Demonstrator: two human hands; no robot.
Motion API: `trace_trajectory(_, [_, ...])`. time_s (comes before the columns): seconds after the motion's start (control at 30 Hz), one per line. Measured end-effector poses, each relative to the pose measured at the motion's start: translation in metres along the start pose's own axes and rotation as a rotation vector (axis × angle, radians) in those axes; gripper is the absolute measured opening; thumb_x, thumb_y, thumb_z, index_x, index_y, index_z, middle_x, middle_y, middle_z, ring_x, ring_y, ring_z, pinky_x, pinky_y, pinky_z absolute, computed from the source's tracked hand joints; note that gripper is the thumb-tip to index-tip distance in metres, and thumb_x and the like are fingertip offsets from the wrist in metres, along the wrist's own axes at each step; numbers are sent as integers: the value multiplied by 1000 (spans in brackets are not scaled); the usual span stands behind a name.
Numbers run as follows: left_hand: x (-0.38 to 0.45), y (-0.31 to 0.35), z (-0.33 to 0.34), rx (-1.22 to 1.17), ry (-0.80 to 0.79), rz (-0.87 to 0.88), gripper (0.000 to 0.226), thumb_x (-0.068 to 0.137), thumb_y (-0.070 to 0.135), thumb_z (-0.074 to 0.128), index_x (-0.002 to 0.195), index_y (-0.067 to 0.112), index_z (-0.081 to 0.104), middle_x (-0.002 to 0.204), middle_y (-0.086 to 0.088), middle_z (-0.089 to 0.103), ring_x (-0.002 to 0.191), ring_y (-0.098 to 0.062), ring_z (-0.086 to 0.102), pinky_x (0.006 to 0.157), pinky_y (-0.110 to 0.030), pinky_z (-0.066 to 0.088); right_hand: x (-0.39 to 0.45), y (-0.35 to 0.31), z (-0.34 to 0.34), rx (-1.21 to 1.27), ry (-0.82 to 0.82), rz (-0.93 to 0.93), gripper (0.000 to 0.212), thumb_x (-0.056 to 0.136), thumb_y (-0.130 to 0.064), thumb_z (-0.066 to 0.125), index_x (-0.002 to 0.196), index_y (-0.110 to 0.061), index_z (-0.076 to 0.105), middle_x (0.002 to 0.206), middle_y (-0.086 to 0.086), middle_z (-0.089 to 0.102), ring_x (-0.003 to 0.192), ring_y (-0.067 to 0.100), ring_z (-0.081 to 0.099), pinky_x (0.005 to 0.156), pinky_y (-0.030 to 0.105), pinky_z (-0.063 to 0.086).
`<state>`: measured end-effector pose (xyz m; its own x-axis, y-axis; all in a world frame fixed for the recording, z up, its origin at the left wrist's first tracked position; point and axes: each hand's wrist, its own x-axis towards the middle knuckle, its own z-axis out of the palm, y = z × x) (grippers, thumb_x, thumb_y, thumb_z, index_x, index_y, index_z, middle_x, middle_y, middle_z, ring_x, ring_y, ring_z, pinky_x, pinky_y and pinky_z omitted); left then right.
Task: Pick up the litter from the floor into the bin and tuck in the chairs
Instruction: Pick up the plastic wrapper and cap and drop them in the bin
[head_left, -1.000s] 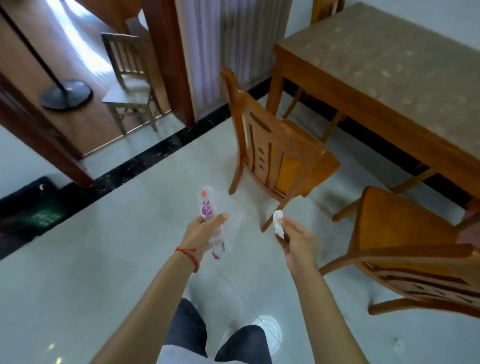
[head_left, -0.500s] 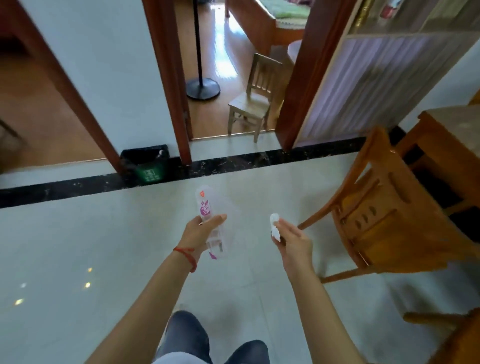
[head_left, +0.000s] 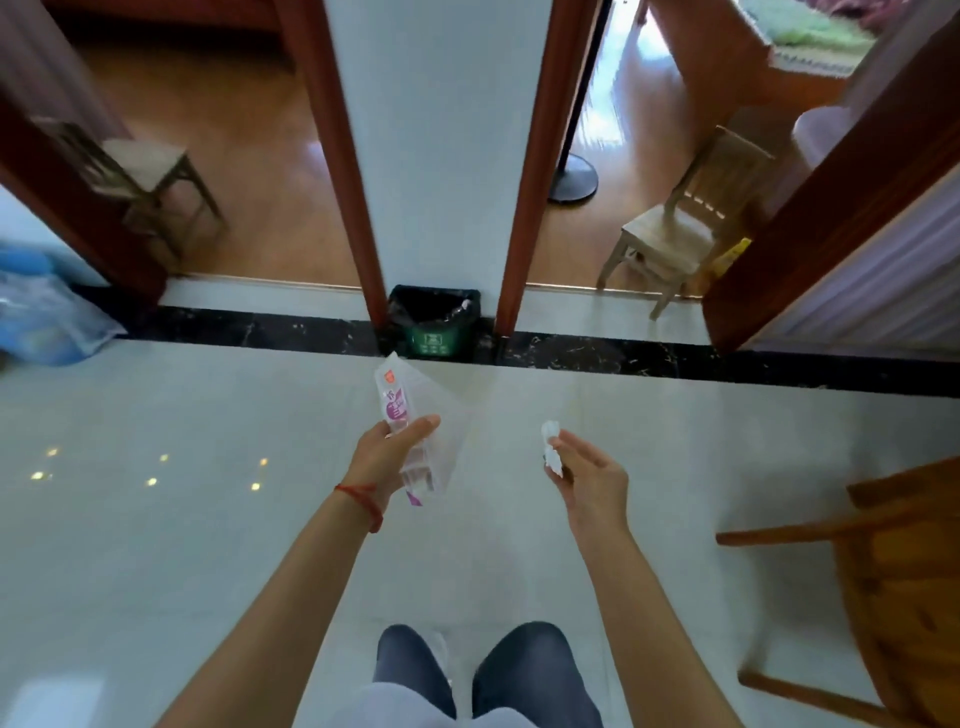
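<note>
A: Your left hand (head_left: 387, 457) grips a clear plastic wrapper (head_left: 415, 426) with purple print, thumb across its front. Your right hand (head_left: 589, 480) pinches a small white scrap of paper (head_left: 550, 447) at the fingertips.

B: And the bin (head_left: 434, 322)?

A: Straight ahead of you, green with a black liner, standing against the white wall between two doorways, well beyond both hands. A wooden chair (head_left: 893, 587) stands on the pale tile floor (head_left: 156, 545) at your right.

Both arms reach forward, left hand (head_left: 387, 457) gripping, right hand (head_left: 592, 480) pinching (thumb against fingertips).
</note>
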<state>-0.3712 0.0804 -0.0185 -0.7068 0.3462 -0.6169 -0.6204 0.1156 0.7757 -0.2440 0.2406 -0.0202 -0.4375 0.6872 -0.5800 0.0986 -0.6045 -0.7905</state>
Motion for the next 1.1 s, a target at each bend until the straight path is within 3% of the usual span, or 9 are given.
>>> trace_trajectory(0.17, [51,20,-3,-25,20,-20,27,80,21,65,102,7,58,88,-6,64,76,-20,62,54,-27,50,48,-14,38,-18,-27,16,10,74,0,70,78,-9,72,68,0,71,66,13,63,56,17,54])
trace_trajectory(0.4, [140,62,33,-52,74,-31,31,80,25,66,105,10,57,92,-6,65,84,-22,62,61,-31,48,149,-58,86,-65,-39,33,17,77,2,67,94,-2,68,83,10,67,72,17,60,56,18,55])
trace_trajectory(0.6, [210,104,51,-80,127,-48,41,80,28,65,113,8,53,105,-10,63,92,-26,61,69,-35,49,229,-102,138,-83,-43,58,11,76,1,68,83,-7,68,86,9,68,79,17,64,56,18,55])
trace_trajectory(0.73, [256,124,41,-102,153,-79,47,79,30,65,118,7,50,109,-11,62,98,-29,59,71,-36,50,266,-106,173,-114,-48,101,13,76,0,69,88,-4,68,91,10,68,84,19,64,58,19,54])
trace_trajectory(0.83, [298,141,35,-111,144,-105,40,79,30,65,111,9,53,102,-8,64,93,-27,61,65,-33,49,295,-102,199,-133,-37,119,17,75,0,69,92,-1,68,87,8,69,81,18,65,57,17,54])
trace_trajectory(0.93, [340,158,30,-116,134,-154,24,79,31,64,97,17,56,96,-4,64,91,-26,61,71,-38,48,322,-98,225,-141,18,148,14,76,0,69,89,-5,69,84,6,70,79,15,66,61,19,54])
trace_trajectory(1.1, [408,189,16,-119,173,-198,29,78,30,66,101,14,56,98,-7,64,92,-27,61,65,-33,50,370,-88,272,-162,46,214,15,75,-1,70,89,-7,71,89,8,70,81,17,66,67,22,55])
